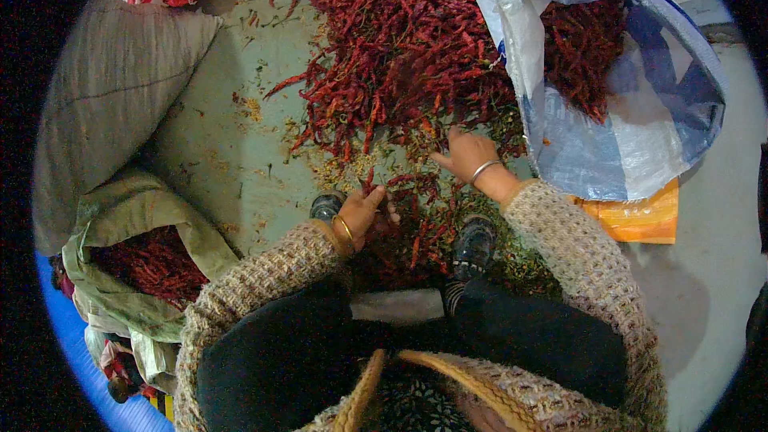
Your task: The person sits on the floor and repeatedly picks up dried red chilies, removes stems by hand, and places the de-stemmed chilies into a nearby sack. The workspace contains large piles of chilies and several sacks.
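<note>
A large heap of dried red chilli peppers (408, 42) lies on the floor before me. My left hand (362, 211), with a yellow bangle at the wrist, is closed with a dried chilli (369, 180) sticking up from its fingers. At the heap's near edge is my right hand (471, 153), wearing a silvery bangle. Its thumb stands apart, and its other fingertips are partly hidden among the chillies and stems. Between my shoes lies a smaller pile of loose chillies (417, 240).
A blue-and-white woven plastic sack (645, 168) holding chillies gapes at the right, over an orange sheet (636, 216). At left are a large grey sack (120, 90) and an open greenish sack (147, 192) with chillies. Seeds and stem bits (336, 171) litter the floor. My shoes (474, 246) flank the smaller pile.
</note>
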A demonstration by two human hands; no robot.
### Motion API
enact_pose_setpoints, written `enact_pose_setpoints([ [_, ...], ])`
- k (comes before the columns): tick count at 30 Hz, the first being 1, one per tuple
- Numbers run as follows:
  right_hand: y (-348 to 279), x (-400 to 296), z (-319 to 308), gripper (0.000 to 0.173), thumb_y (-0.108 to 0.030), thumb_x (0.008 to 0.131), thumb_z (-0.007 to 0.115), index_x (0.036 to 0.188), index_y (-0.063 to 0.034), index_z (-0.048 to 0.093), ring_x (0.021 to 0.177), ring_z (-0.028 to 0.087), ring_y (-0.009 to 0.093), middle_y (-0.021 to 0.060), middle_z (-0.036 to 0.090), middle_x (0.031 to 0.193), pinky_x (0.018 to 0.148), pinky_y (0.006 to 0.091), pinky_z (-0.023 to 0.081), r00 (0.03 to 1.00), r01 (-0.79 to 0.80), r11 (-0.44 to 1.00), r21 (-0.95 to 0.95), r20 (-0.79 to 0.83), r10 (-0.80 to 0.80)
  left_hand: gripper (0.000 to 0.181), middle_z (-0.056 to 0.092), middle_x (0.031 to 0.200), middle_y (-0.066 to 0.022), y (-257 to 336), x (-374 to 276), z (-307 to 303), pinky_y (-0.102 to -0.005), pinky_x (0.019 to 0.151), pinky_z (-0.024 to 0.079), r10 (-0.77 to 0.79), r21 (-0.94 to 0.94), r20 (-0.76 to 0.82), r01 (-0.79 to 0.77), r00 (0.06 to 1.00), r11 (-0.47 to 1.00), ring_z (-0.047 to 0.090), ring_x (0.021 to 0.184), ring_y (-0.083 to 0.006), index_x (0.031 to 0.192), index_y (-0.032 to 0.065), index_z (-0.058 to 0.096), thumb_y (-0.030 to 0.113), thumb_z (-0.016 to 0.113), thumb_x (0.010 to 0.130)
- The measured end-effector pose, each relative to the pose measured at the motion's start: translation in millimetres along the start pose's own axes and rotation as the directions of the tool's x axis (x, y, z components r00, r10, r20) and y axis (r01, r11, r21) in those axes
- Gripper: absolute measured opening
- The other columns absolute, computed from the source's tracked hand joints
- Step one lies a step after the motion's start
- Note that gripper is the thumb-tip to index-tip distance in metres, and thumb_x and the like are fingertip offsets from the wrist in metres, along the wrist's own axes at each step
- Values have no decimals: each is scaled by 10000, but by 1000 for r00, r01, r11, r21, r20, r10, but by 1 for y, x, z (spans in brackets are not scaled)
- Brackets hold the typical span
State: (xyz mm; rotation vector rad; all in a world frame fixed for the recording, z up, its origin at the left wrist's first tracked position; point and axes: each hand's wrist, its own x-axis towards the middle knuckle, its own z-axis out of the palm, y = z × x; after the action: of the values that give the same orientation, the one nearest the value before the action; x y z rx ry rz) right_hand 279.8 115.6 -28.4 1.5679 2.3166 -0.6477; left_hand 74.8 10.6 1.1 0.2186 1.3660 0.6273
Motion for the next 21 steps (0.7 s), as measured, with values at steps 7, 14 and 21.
enact_pose_setpoints([
  [7,-23,-45,21,334,-313,729,591,774,9,512,607,519,206,123,539,661,557,334,414,975,-85,717,691,205,-83,192,501,649,-17,0,9,-16,-286,540,458,-149,13,83,148,985,989,466,511,-118,904,41,528,216,529,827],
  [14,-53,-70,10,325,-276,717,607,711,15,461,529,461,151,87,486,566,507,317,386,963,70,641,764,115,-243,199,518,698,-6,6,-4,5,-253,499,413,-172,24,193,171,966,985,482,560,-104,927,61,530,231,538,823],
  [21,-68,-80,-2,356,-309,716,606,692,0,431,438,369,167,100,398,478,447,349,331,932,183,642,745,77,-355,163,540,670,-4,-4,3,-6,-228,457,374,-113,76,252,97,961,992,471,526,-89,888,77,558,224,527,824],
])
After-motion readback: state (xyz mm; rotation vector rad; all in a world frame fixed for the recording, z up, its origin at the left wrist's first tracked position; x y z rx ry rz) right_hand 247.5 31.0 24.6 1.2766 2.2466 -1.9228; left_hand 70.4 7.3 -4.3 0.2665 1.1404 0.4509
